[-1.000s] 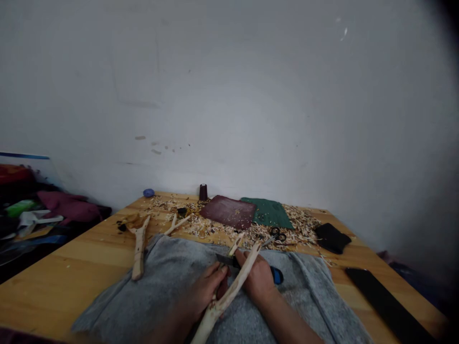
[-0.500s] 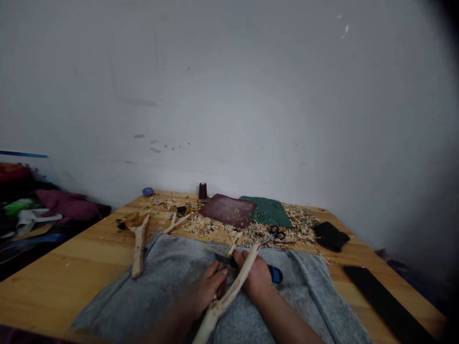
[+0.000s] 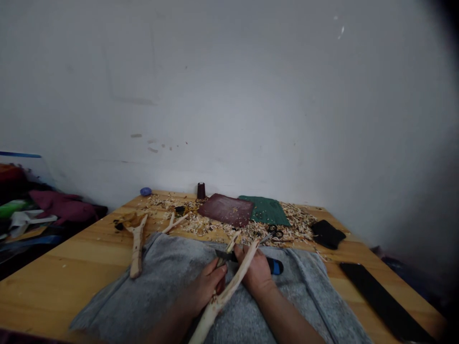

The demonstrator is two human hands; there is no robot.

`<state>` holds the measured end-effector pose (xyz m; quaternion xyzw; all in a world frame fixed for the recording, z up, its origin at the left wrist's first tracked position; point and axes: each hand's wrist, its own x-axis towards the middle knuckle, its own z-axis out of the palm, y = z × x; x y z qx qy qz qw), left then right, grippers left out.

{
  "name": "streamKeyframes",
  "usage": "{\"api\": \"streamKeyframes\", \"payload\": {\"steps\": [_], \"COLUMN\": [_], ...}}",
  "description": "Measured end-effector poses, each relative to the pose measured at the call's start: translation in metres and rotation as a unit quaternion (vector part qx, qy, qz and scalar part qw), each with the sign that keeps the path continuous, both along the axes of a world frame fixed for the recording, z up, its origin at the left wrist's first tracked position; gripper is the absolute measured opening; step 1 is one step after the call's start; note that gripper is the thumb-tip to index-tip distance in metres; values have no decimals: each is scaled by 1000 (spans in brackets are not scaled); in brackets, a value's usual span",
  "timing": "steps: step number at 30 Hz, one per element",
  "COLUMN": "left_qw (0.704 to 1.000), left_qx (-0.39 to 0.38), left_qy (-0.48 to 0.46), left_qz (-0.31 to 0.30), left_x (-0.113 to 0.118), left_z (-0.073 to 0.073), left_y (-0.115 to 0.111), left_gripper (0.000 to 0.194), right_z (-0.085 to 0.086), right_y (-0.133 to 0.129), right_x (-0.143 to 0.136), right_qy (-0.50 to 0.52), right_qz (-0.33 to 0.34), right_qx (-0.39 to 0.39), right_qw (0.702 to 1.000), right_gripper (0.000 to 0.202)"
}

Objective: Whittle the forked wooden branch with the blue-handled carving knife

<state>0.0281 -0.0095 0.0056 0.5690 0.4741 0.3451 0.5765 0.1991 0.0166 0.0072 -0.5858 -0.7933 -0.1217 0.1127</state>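
A peeled forked branch (image 3: 229, 292) slants over the grey cloth (image 3: 168, 277), its two prongs pointing away from me. My left hand (image 3: 210, 286) is closed around the shorter left prong. In my right hand (image 3: 257, 270), behind the longer prong, is a knife (image 3: 275, 266) with a black and blue handle. Its dark blade points left across the left prong, just beyond my left fingers. Whether the edge is biting into the wood is too small to tell. Part of my right hand is hidden by the branch.
Wood shavings (image 3: 299, 220) cover the table's far part, around maroon (image 3: 225, 209) and green sheets (image 3: 268, 211) and scissors (image 3: 275, 231). Left lies a carved wooden fork (image 3: 136, 251); a smaller forked stick (image 3: 175, 223) is behind. A black slab (image 3: 382, 296) lies right. A wall closes the back.
The knife has shifted slightly, its handle end now a little higher, so it lies more level. The view has turned slightly right. Both hands keep their hold.
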Motion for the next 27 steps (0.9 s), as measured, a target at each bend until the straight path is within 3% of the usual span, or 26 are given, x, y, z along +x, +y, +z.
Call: {"api": "streamKeyframes", "payload": {"steps": [4,8,15,27], "left_qw": [1000,1000,998,997], "left_qx": [5,15,21,46], "left_qy": [-12,-19,-56,41], "left_qz": [1,-19,17,42], "left_x": [-3,-2,-1,0], "left_z": [-2,-3,-6,5], "left_y": [0,-1,2,-1], "left_gripper": [27,30,35,35], "right_z": [4,3,3,7], "right_y": [13,24,24,19], "right_x": [28,54,62,55], "right_qy": [13,41,85,131], "right_qz": [-118,-173,-177,-128], "right_qx": [6,37,57,49], "right_qw": [993,983,979,982], "right_gripper": [37,38,37,36]}}
